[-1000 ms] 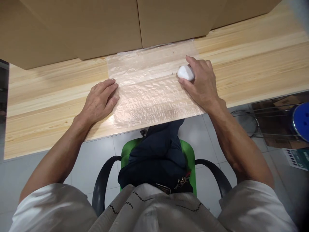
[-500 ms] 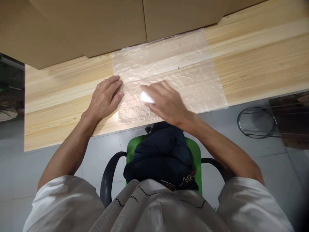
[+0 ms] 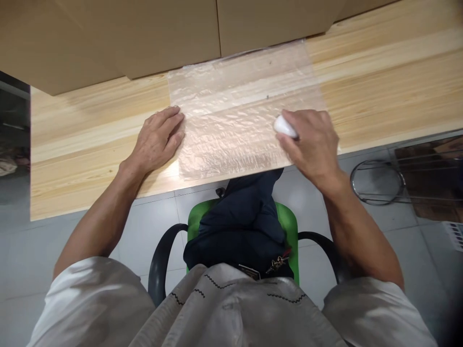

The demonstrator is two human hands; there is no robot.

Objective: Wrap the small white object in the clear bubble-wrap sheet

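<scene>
A thin, clear plastic sheet, wrinkled across its surface, is spread on the wooden table. My left hand lies flat at the sheet's left edge, fingers stretched out and fingertips touching it. Over the right part of the sheet, my right hand grips a smooth, white, rounded object. Its exact kind cannot be made out, since my fingers cover much of it. The sheet's right edge is partly hidden under this hand.
Large cardboard boxes stand along the table's far side, touching the sheet's back edge. Below the table's front edge are a green chair with black armrests and a round metal ring at the right. A white basket shows at the far right.
My right hand has moved right across the sheet with the white object, from its middle to its right side. My left hand has stayed in place at the left edge.
</scene>
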